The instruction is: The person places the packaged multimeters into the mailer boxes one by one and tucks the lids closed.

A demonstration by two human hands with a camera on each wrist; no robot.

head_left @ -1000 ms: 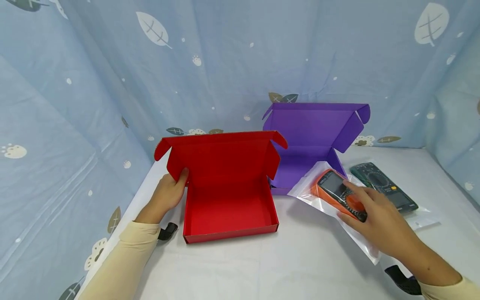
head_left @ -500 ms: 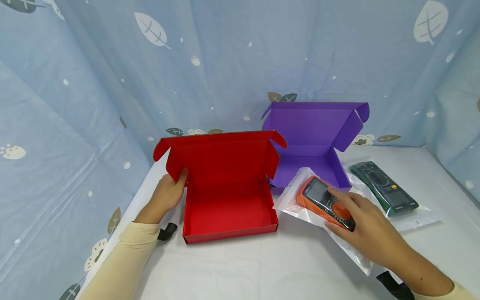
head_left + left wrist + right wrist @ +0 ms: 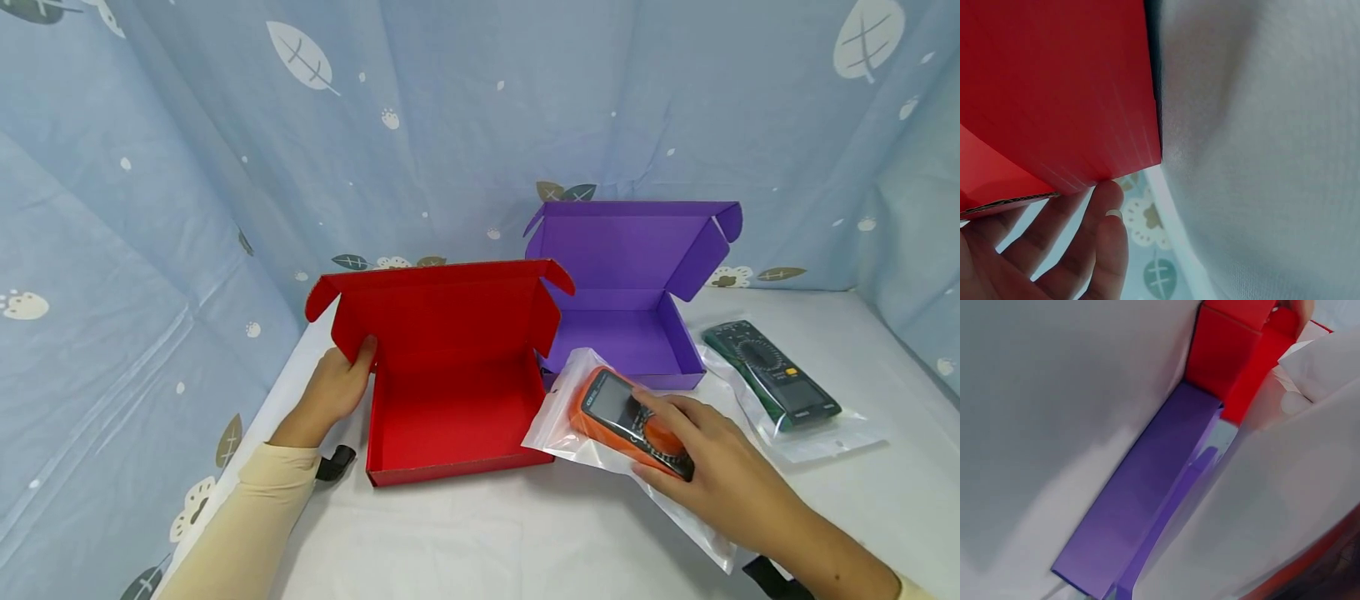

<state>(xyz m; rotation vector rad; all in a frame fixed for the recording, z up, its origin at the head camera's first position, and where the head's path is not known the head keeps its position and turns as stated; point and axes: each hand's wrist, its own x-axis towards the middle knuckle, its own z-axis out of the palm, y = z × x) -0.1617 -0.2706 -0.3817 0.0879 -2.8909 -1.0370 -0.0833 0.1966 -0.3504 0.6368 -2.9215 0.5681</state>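
Currently left hand (image 3: 333, 388) pinches red box (image 3: 459, 417), right hand (image 3: 716, 467) grips orange multimeter (image 3: 613, 403); lettering (image 3: 589, 402) illegible.

a blue curtain (image 3: 450, 150) (printed with leaves and paw prints) hangs behind a white tabletop (image 3: 450, 542).

The head view is evenly bright; right of the red box (image 3: 457, 417), the bagged multimeter (image 3: 609, 418) gleams above a soft shadow. Both wrist views look dimmer, hazier.
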